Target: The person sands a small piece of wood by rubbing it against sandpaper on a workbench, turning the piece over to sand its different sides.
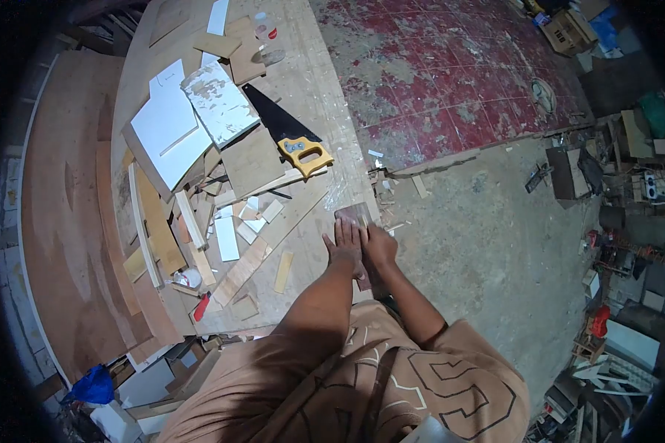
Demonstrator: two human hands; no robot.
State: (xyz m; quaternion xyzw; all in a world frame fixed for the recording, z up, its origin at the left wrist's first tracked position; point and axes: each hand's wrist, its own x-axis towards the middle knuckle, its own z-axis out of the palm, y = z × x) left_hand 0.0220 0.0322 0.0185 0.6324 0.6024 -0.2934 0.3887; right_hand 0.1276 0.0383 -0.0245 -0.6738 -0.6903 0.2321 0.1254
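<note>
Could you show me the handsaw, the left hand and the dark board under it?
Handsaw (278,118): head view, on its black blade.
Left hand (344,249): head view, on the back of the hand.
Dark board (354,213): head view, on its far end, beyond the fingertips.

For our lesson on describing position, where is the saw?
In the head view, the saw lies on the table, right of the patchy white board, beyond the left hand.
</note>
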